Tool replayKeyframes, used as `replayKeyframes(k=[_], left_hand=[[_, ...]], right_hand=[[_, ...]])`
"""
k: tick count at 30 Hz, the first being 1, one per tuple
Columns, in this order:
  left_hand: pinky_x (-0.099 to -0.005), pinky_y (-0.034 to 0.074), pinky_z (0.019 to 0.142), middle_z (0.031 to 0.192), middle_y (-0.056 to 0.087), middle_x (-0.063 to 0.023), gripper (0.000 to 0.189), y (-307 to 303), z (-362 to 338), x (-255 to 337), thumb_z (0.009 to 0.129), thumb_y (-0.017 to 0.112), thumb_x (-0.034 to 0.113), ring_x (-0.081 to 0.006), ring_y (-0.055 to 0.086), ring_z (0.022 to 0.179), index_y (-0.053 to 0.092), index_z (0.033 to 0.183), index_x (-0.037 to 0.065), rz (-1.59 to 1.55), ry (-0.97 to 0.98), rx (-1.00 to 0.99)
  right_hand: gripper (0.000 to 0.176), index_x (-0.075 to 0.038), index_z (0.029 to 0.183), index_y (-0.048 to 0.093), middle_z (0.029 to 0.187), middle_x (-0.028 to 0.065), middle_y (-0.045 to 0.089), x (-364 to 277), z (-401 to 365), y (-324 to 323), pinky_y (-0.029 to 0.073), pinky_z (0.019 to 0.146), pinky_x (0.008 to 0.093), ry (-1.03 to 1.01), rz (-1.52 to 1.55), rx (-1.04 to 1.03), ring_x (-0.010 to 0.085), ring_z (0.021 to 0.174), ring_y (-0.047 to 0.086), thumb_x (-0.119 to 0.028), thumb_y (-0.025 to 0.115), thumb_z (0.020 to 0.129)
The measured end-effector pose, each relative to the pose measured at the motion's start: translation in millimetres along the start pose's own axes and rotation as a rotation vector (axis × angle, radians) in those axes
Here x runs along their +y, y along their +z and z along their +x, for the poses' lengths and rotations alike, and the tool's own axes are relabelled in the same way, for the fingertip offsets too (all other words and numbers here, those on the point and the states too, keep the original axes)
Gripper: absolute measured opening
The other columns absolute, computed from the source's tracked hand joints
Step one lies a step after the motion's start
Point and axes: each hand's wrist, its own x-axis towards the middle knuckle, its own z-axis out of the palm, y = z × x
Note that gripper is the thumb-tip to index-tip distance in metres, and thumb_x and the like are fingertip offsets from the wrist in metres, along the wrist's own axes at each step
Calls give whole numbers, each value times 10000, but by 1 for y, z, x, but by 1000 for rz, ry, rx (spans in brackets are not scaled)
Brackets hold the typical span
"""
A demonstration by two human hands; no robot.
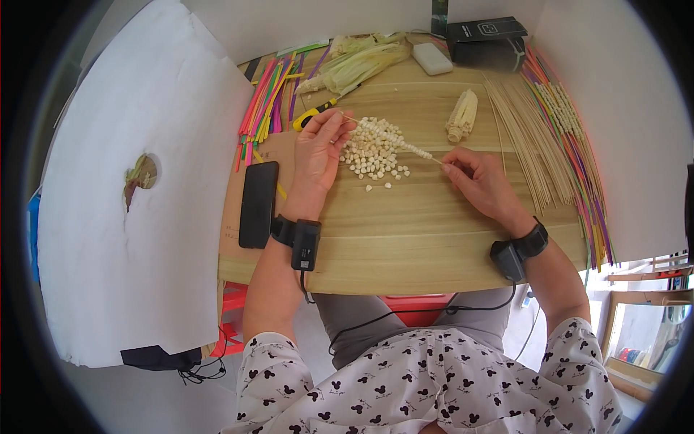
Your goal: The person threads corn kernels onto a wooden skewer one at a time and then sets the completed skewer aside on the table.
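Note:
A thin wooden skewer [437, 160] slants over the table, with a row of pale corn kernels [418, 150] threaded along its right part. My left hand [318, 152] is closed in a pinch at the skewer's upper left end. At the other end, the thumb and fingers of my right hand [483, 182] grip its tip. Beneath and beside the skewer lies a pile of loose corn kernels [370, 158], partly hidden by it. A partly stripped corn cob [463, 116] rests to the upper right. Behind my left hand is a yellow-and-black utility knife [315, 114].
A black phone [258, 206] lies beside my left forearm. Colourful strips [267, 94] and husked corn [361, 66] are at the back left. Bare skewers [526, 137] and kernel-threaded skewers [560, 108] line the right side. A black box [486, 45] and white case [432, 58] stand behind.

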Motion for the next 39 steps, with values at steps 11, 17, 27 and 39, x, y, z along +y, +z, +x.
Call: replayKeyframes(k=[11, 17, 27, 39], left_hand=[[-232, 508, 732, 984, 684, -61, 158, 0, -1, 0, 897, 639, 107, -132, 658, 864, 654, 1050, 73, -38, -31, -4], [-233, 506, 732, 979, 681, -53, 160, -2, 0, 0, 897, 640, 107, -129, 654, 875, 649, 1054, 76, -52, -71, -3], [-255, 520, 723, 1008, 667, -71, 181, -6, 1, 0, 914, 612, 99, -119, 637, 861, 628, 1088, 51, -118, -126, -43], [-263, 525, 727, 975, 658, -62, 180, -4, 1, 0, 923, 606, 125, -105, 617, 817, 627, 1076, 33, -167, -132, -70]], right_hand=[[116, 13, 908, 603, 636, 44, 539, -5, 0, -1, 384, 530, 261, 0, 14, -12, 94, 577, 449, -102, 584, 903], [110, 7, 910, 604, 630, 30, 508, 0, 0, -1, 367, 522, 263, -4, 2, -10, 93, 574, 419, -101, 584, 904], [106, 3, 915, 611, 629, 22, 506, 6, 2, 0, 357, 514, 260, -37, 14, 5, 83, 574, 415, -100, 587, 905], [96, 5, 928, 618, 641, -2, 541, 6, 1, 2, 397, 532, 226, -47, 95, 14, 51, 591, 484, -87, 596, 907]])
